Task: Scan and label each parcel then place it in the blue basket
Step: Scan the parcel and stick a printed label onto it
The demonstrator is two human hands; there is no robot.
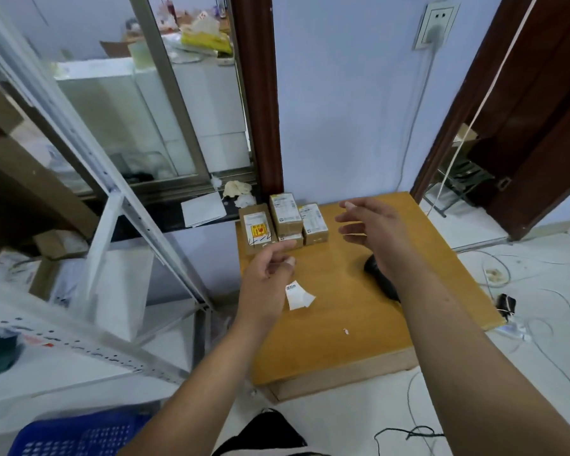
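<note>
Several small brown parcels stand at the far left corner of the low wooden table (pixel 343 340): one with a yellow sticker (pixel 256 229), a taller stacked one (pixel 285 214), and one on the right (pixel 314 224). My left hand (pixel 266 281) hovers just in front of them, fingers loosely apart, holding nothing. A white label strip (pixel 298 296) lies on the table beside its wrist. My right hand (pixel 374 225) is spread open above the table, right of the parcels. The black scanner (pixel 377 274) lies under my right forearm, partly hidden. The blue basket (pixel 79 436) sits on the floor at bottom left.
A white metal shelf frame (pixel 119 199) with boxes and bags stands to the left. Cables (pixel 494 278) trail across the floor on the right. A glass window and dark ledge are behind the table. A doorway opens at the right. A black shoe (pixel 270 429) shows at the bottom.
</note>
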